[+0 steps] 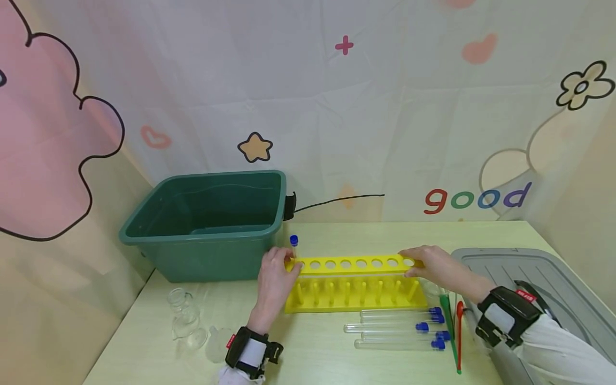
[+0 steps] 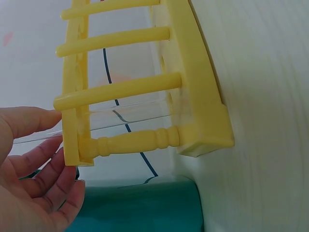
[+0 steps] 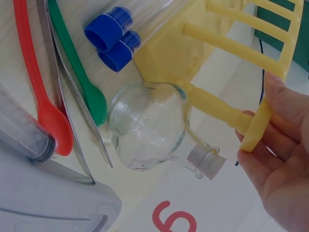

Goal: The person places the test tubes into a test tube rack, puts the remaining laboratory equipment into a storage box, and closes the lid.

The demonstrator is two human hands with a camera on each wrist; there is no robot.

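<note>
A yellow test tube rack [image 1: 356, 308] stands on the table in the middle of the head view. My left hand [image 1: 276, 280] grips the left end of its top bar, thumb and fingers on either side of the bar in the left wrist view. At the opposite end, my right hand [image 1: 440, 271] holds the same top bar between thumb and fingers. One clear test tube [image 2: 130, 115] stands in the leftmost part of the rack, its blue cap [image 1: 294, 240] above the bar. In front lie several blue-capped test tubes [image 1: 392, 328]. A round glass vessel with a cork [image 3: 145, 126] sits beside the right end.
Behind on the left is a green bin [image 1: 207, 260]. A glass bottle [image 1: 183, 313] stands at the front left. To the right lie a green spoon [image 1: 449, 323], a red spoon [image 1: 459, 342], metal tweezers [image 3: 83, 99] and a grey lid-like tray [image 1: 500, 262].
</note>
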